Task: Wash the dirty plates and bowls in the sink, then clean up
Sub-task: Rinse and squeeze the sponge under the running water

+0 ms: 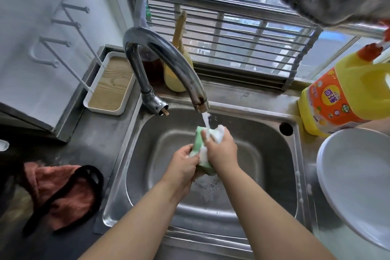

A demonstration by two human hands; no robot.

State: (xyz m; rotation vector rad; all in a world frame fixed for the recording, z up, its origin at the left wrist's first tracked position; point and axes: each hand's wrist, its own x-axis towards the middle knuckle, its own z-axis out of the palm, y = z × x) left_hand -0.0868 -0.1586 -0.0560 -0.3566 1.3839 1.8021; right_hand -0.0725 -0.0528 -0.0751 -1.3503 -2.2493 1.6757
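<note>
Both hands hold a green sponge covered in white foam over the middle of the steel sink. My left hand grips its lower left side. My right hand grips it from the right, fingers curled over the top. Water runs from the curved faucet onto the sponge and my right fingers. A white plate sits on the counter to the right of the sink. No dishes show in the basin; grit lies near the drain.
A yellow detergent bottle stands behind the plate. A pink cloth with a black strap lies left of the sink. A white tray with a wooden base sits at the back left. A barred window runs behind the faucet.
</note>
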